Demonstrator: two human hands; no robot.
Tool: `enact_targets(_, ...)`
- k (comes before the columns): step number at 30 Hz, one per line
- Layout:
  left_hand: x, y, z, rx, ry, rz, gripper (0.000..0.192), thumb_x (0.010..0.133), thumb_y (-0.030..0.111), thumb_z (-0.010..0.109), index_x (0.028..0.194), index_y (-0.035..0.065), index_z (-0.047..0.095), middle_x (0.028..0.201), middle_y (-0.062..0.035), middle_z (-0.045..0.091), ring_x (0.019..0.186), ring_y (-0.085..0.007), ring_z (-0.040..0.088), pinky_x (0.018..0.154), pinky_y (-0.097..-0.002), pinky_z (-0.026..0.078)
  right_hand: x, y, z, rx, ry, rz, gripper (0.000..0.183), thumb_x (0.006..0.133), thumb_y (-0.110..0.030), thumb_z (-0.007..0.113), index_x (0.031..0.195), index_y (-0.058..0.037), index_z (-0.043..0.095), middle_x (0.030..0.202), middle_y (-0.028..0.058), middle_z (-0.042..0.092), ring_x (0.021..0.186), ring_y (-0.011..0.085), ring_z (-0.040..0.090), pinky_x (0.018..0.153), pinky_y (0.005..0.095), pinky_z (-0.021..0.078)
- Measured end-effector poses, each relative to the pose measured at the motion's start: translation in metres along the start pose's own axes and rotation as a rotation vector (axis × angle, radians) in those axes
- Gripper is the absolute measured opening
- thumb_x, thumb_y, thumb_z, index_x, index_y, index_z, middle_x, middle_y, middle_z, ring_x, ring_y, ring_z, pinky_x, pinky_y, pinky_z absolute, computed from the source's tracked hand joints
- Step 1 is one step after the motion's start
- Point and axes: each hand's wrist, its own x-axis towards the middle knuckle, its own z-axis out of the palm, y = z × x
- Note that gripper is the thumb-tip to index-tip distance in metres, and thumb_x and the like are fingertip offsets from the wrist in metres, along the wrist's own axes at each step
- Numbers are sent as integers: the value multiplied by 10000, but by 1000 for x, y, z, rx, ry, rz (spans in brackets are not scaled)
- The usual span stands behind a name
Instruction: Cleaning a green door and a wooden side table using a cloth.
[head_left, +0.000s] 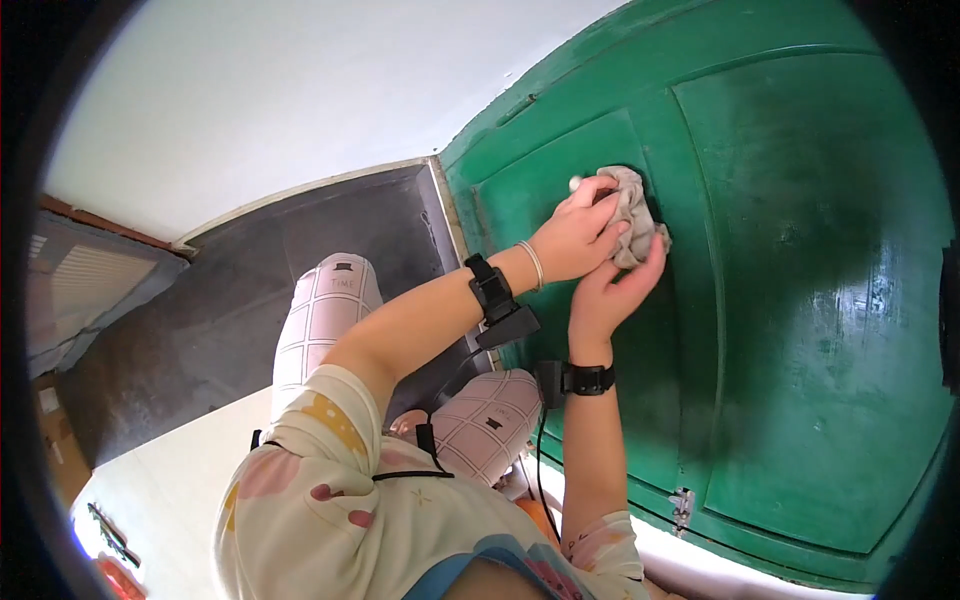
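Observation:
A crumpled grey-beige cloth (632, 187) is bunched up against the panelled green door (795, 300). My left hand (581, 232), with a bracelet at the wrist, grips the cloth from its left side, fingers curled into the folds. From below, my right hand (611, 296) holds the lower part of the cloth, its fingers along the right edge. Both hands are close together, wrists nearly touching. A small whitish round knob (575, 184) shows just beside my left fingers. Part of the cloth is hidden behind the fingers.
A metal latch (681, 510) sits near the door's edge, and a hinge-like fitting (517, 109) opposite. A white wall (285, 97) meets the dark floor (225, 322). Covered goods (97, 277) and a cardboard box (64, 442) stand at the left. Wrist devices trail black cables (541, 465).

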Motion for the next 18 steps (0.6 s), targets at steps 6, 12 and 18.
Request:
enact_targets(6,11,-35,-19,-35,-102,-101,413,1050,310,386,1311,33,547,1484,-184,414,1378,-376,373,1134,-403,326,31,3,8,-662,-291,-374,634,804,-127,664,1375,-9,416,1439,231,416,1344,405,411,1091,513,356)
enact_targets(12,16,-62,-42,-484,26,-264,382,1067,284,385,1275,21,568,1173,-146,650,1145,-265,581,1041,-338,422,60,7,59,-680,-308,-471,663,784,-204,713,1365,-41,440,1438,227,417,1355,397,401,1118,510,328)
enact_targets(18,-7,-96,-48,-262,72,-510,401,1060,306,426,1307,21,565,1210,-142,654,1126,-219,600,999,-318,445,77,30,103,-854,-307,-561,653,739,-391,792,1244,-79,519,1387,235,442,1375,415,376,1156,501,295)
